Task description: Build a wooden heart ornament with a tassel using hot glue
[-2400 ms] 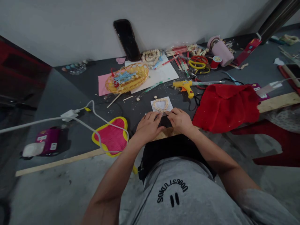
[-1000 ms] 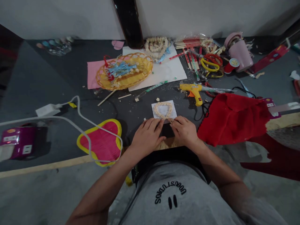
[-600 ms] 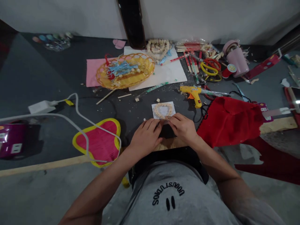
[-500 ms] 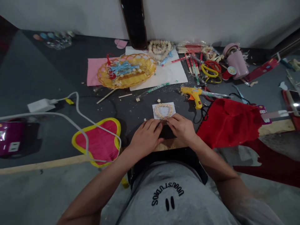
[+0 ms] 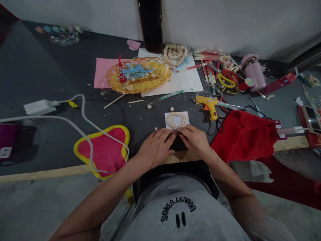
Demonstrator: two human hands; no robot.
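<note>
A small white card lies on the dark table near its front edge, bearing a heart-shaped ring of small pale pieces. My left hand rests at the card's lower left, fingers stretched out and lying close together, their tips by the heart's bottom point. From the right, my right hand bends over the card's lower edge with thumb and forefinger in a pinch. Whatever is between those fingertips is too small to make out. One loose pale piece sits just above the card.
A yellow glue gun and red cloth lie to the right. Behind are a wicker basket, yellow-handled scissors and a pink bottle. A white cable crosses a pink-and-yellow padded shape at left.
The view has shifted slightly. Both hands stay at the card's lower edge, with the right fingers moved only a little along the heart's bottom point.
</note>
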